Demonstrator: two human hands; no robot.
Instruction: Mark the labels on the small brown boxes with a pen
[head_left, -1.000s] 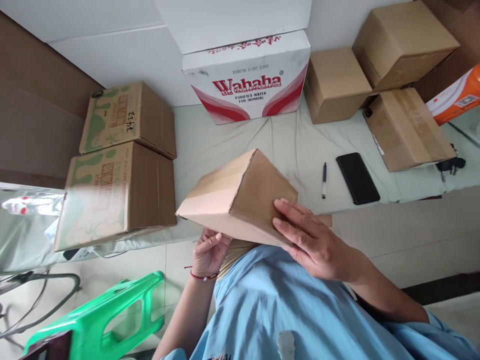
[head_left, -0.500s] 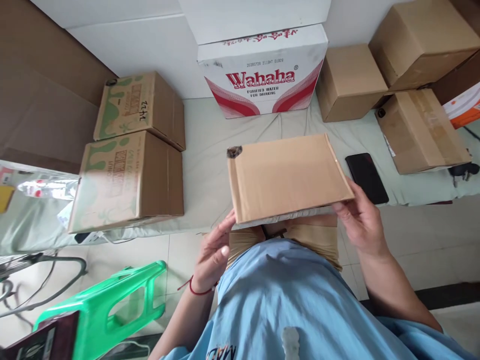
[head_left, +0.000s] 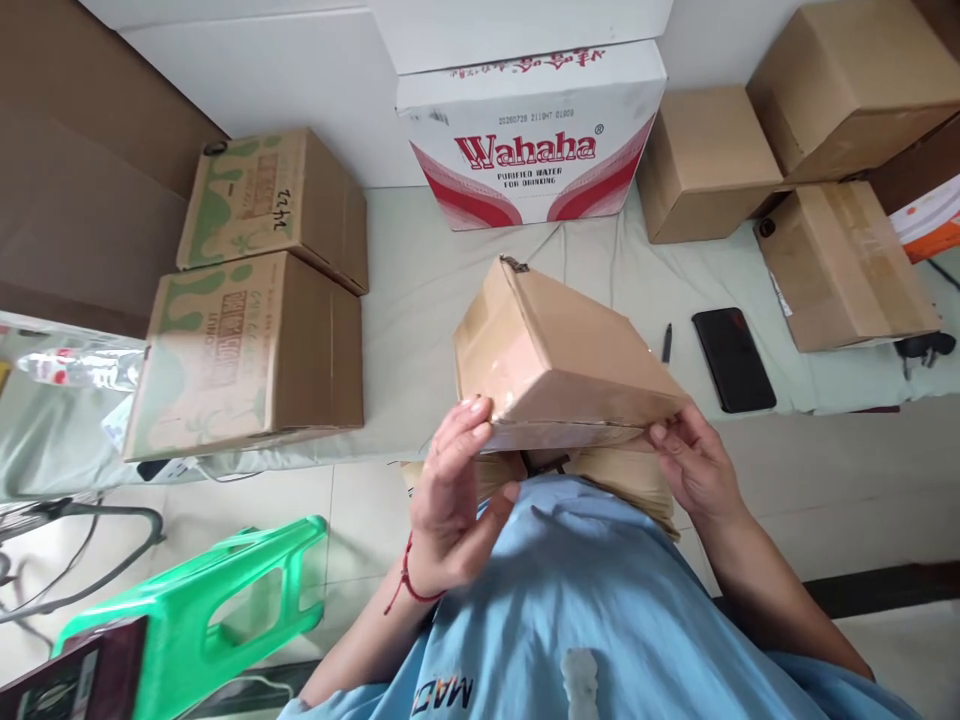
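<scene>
A brown cardboard box (head_left: 592, 350) is tilted over the near edge of the cloth-covered table, with a dark mark at its far top corner. My right hand (head_left: 697, 460) grips the near right corner between thumb and fingers. At the near left corner, the fingertips of my left hand (head_left: 457, 500) rest against the box; its fingers are stretched out and the thumb stands apart. The underside of the box is hidden. A black phone (head_left: 733, 358) and a dark pen (head_left: 667, 343) lie to the right of the box.
Two printed cartons (head_left: 315, 340) stand at the left, near a plastic bottle (head_left: 79, 367). A white Wahaha carton (head_left: 532, 150) is at the back. Several plain cardboard boxes (head_left: 847, 265) fill the right side. A green stool (head_left: 202, 610) stands below on the floor.
The box has turned, so its left end now shows and its right side dips. My left hand has shifted right and up with the near left corner. The pen has come into view.
</scene>
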